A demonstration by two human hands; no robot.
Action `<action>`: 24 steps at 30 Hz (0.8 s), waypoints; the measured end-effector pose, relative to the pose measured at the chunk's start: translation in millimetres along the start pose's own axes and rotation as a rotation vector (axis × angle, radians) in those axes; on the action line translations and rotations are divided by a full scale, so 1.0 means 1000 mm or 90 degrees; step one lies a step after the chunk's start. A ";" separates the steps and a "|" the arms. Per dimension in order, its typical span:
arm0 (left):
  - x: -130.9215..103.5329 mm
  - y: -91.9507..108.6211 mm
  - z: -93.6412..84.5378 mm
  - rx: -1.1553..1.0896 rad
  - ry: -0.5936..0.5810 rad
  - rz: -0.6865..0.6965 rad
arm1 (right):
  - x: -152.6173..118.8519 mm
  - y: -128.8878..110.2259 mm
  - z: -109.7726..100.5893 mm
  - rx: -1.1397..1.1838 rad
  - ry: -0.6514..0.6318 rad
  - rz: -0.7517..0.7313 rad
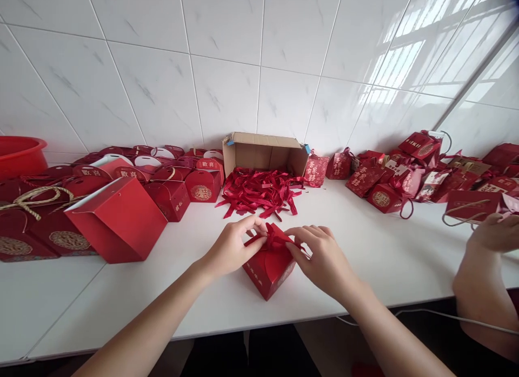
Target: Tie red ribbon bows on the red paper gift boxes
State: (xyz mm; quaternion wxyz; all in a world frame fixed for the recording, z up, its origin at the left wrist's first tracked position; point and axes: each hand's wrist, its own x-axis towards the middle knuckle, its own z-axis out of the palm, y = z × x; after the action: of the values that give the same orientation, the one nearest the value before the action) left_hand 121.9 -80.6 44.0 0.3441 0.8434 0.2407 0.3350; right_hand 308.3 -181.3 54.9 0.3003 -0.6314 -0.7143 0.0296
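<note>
A small red gift box [270, 269] with gold print stands on the white table in front of me, one corner turned toward me. A red ribbon [271, 237] is gathered in a bow or knot on its top. Thumb and fingers of my left hand [233, 242] pinch the ribbon from the left side. On the right, my right hand [320, 253] grips the other part of the ribbon between thumb and forefinger. Just behind the box lies a heap of loose red ribbons [263, 190], spilling out of a cardboard box [265, 142] on its side.
Many red gift boxes [203, 182] crowd the left, with a larger red box [121, 220] tilted in front. More decorated boxes [385, 196] are piled at the right. A co-worker's arm [484, 269] reaches in at far right. A red basin [20, 155] sits far left.
</note>
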 end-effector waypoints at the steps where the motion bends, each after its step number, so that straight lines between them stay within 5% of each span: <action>1: 0.001 0.001 -0.001 0.007 -0.004 -0.001 | 0.000 -0.003 -0.007 0.015 -0.036 0.005; 5: 0.004 0.003 -0.003 0.015 -0.024 0.002 | 0.003 -0.009 -0.030 0.111 -0.207 0.042; 10: 0.007 0.005 -0.007 0.024 -0.059 0.015 | 0.036 0.003 -0.021 0.234 -0.123 0.025; 16: 0.012 0.012 -0.012 0.065 -0.106 0.025 | 0.062 0.015 -0.003 0.475 -0.192 0.053; 24: 0.015 0.016 -0.020 0.086 -0.151 -0.006 | 0.057 0.018 -0.003 0.432 -0.201 0.046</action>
State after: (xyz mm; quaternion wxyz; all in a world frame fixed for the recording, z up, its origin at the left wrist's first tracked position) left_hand 120.5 -73.3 72.6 0.3144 0.8972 0.2243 0.2142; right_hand 324.6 -126.0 71.6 0.3773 -0.5083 -0.6787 0.3724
